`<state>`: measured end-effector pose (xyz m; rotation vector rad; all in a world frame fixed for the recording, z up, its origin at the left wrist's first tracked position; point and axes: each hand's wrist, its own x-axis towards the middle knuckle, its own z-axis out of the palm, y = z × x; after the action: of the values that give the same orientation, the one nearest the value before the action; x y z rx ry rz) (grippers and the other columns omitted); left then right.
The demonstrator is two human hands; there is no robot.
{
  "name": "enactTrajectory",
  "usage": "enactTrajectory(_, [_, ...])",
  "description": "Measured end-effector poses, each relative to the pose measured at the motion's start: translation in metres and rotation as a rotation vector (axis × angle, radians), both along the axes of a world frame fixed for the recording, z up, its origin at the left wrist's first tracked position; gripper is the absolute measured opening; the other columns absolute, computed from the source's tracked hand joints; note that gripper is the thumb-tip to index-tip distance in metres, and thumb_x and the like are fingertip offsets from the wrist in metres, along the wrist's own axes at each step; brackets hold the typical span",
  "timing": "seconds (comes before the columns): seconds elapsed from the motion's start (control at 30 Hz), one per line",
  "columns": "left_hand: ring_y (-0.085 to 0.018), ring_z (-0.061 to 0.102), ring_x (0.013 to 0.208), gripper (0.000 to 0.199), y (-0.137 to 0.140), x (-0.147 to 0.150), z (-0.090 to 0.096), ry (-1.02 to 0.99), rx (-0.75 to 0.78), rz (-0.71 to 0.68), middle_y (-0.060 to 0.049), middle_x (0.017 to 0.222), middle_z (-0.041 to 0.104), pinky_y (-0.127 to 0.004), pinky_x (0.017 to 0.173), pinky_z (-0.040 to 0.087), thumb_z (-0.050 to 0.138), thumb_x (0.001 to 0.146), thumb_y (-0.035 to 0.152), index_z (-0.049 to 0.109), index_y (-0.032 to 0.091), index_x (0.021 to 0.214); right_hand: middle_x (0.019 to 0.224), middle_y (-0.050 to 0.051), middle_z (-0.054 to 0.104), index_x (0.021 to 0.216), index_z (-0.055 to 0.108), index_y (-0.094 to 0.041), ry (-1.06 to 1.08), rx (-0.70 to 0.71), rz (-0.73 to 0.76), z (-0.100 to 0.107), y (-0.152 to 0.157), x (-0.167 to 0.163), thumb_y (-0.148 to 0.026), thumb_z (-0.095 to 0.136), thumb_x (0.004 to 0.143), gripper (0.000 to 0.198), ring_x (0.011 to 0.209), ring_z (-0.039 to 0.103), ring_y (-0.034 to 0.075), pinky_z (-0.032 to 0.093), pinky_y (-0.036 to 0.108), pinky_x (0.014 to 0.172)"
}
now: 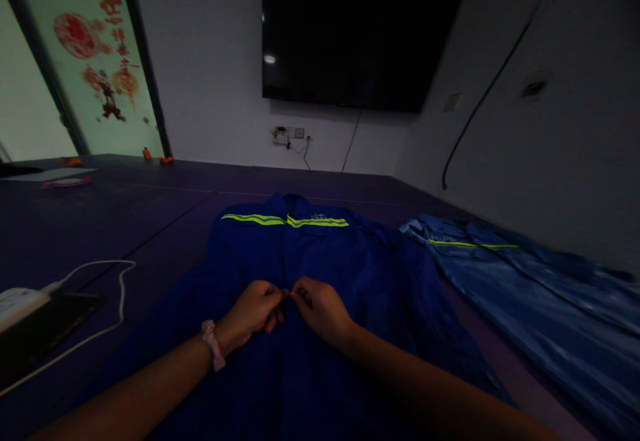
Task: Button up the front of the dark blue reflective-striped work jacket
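A dark blue work jacket (pixel 340 261) with yellow-green reflective strips across the chest lies spread out in front of me, its collar pointing away. My left hand (pixel 257 307), with a pale scrunchie (pixel 214 345) on the wrist, pinches the jacket's front edge at the middle. Close beside it my right hand (pixel 320 307) pinches the same front opening, fingertips almost touching the left ones. Whether a button or only cloth is between the fingers is too dark and small to tell.
A faded blue jacket (pixel 500 281) lies at the right. At the left are a white power strip (pixel 23 304), its white cable (pixel 123 294) and a dark flat object (pixel 55 327). Small orange items (pixel 166 160) sit by the glass door (pixel 95 61). A television (pixel 360 34) hangs ahead.
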<state>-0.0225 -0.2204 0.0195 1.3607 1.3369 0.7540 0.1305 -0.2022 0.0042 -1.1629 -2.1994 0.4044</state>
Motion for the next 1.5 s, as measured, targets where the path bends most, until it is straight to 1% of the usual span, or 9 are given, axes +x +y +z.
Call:
enactTrajectory(0.17, [-0.004, 0.034, 0.027, 0.031, 0.000, 0.001, -0.005, -0.021, 0.046, 0.045, 0.004, 0.039, 0.049, -0.018, 0.033, 0.017, 0.043, 0.076, 0.038, 0.050, 0.014, 0.058, 0.065, -0.002, 0.061, 0.077, 0.058, -0.019, 0.066, -0.040, 0.014, 0.000, 0.000, 0.000, -0.020, 0.051, 0.077, 0.006, 0.056, 0.055, 0.009, 0.035, 0.018, 0.050])
enactTrajectory(0.33, [-0.004, 0.031, 0.027, 0.030, -0.004, 0.001, -0.003, 0.004, 0.061, 0.054, 0.006, 0.032, 0.041, -0.017, 0.034, 0.017, 0.041, 0.075, 0.037, 0.050, 0.014, 0.057, 0.059, -0.002, 0.059, 0.073, 0.058, -0.018, 0.084, -0.055, -0.013, 0.001, -0.001, 0.001, -0.024, 0.054, 0.075, 0.008, 0.051, 0.053, 0.009, 0.033, 0.018, 0.046])
enactTrajectory(0.5, [-0.004, 0.034, 0.029, 0.027, -0.003, 0.000, 0.000, 0.010, 0.068, 0.065, 0.004, 0.039, 0.049, -0.017, 0.035, 0.017, 0.042, 0.074, 0.036, 0.051, 0.014, 0.062, 0.060, -0.002, 0.060, 0.074, 0.059, -0.018, 0.091, -0.063, 0.000, 0.000, 0.000, 0.001, -0.025, 0.055, 0.075, 0.008, 0.051, 0.052, 0.008, 0.033, 0.018, 0.045])
enactTrajectory(0.63, [-0.005, 0.031, 0.028, 0.026, -0.003, 0.001, 0.004, 0.041, 0.043, 0.048, 0.006, 0.034, 0.044, -0.018, 0.034, 0.015, 0.042, 0.073, 0.035, 0.051, 0.014, 0.061, 0.061, -0.002, 0.060, 0.074, 0.060, -0.018, 0.108, -0.078, 0.010, -0.001, 0.002, 0.000, -0.024, 0.055, 0.075, 0.008, 0.052, 0.052, 0.008, 0.033, 0.018, 0.046])
enactTrajectory(0.83, [-0.004, 0.026, 0.026, 0.024, -0.007, 0.003, 0.012, 0.056, 0.005, 0.067, 0.007, 0.032, 0.041, -0.017, 0.034, 0.014, 0.039, 0.075, 0.029, 0.050, 0.014, 0.060, 0.059, -0.002, 0.059, 0.073, 0.059, -0.018, 0.157, -0.125, 0.004, -0.003, 0.003, -0.001, -0.024, 0.057, 0.074, 0.007, 0.051, 0.051, 0.008, 0.034, 0.017, 0.045])
enactTrajectory(1.1, [-0.004, 0.025, 0.025, 0.024, -0.006, 0.003, 0.011, 0.051, 0.014, 0.033, 0.007, 0.032, 0.041, -0.017, 0.032, 0.013, 0.038, 0.077, 0.028, 0.049, 0.014, 0.061, 0.060, -0.002, 0.058, 0.074, 0.058, -0.017, 0.166, -0.138, 0.001, -0.001, 0.002, -0.002, -0.026, 0.057, 0.074, 0.008, 0.052, 0.052, 0.008, 0.036, 0.017, 0.047])
enactTrajectory(1.3, [-0.004, 0.030, 0.028, 0.020, -0.005, 0.001, 0.006, -0.007, 0.024, 0.050, 0.006, 0.040, 0.047, -0.017, 0.032, 0.014, 0.042, 0.075, 0.032, 0.050, 0.014, 0.069, 0.062, -0.003, 0.059, 0.084, 0.059, -0.019, 0.173, -0.118, 0.011, -0.005, 0.003, -0.001, -0.024, 0.055, 0.077, 0.010, 0.053, 0.053, 0.008, 0.038, 0.018, 0.050])
enactTrajectory(1.4, [-0.004, 0.035, 0.030, 0.021, -0.003, -0.001, 0.002, -0.031, 0.027, 0.050, 0.005, 0.048, 0.051, -0.016, 0.031, 0.015, 0.044, 0.073, 0.034, 0.050, 0.013, 0.074, 0.066, -0.001, 0.062, 0.080, 0.061, -0.019, 0.156, -0.123, 0.022, -0.005, 0.004, -0.001, -0.022, 0.053, 0.078, 0.008, 0.056, 0.055, 0.009, 0.038, 0.018, 0.051])
enactTrajectory(1.5, [-0.003, 0.038, 0.032, 0.021, -0.002, -0.002, 0.001, -0.046, 0.023, 0.037, 0.004, 0.054, 0.054, -0.016, 0.031, 0.016, 0.044, 0.073, 0.033, 0.050, 0.013, 0.078, 0.066, -0.001, 0.062, 0.076, 0.061, -0.019, 0.147, -0.108, -0.002, -0.004, 0.003, 0.000, -0.022, 0.054, 0.077, 0.008, 0.057, 0.056, 0.009, 0.038, 0.019, 0.051])
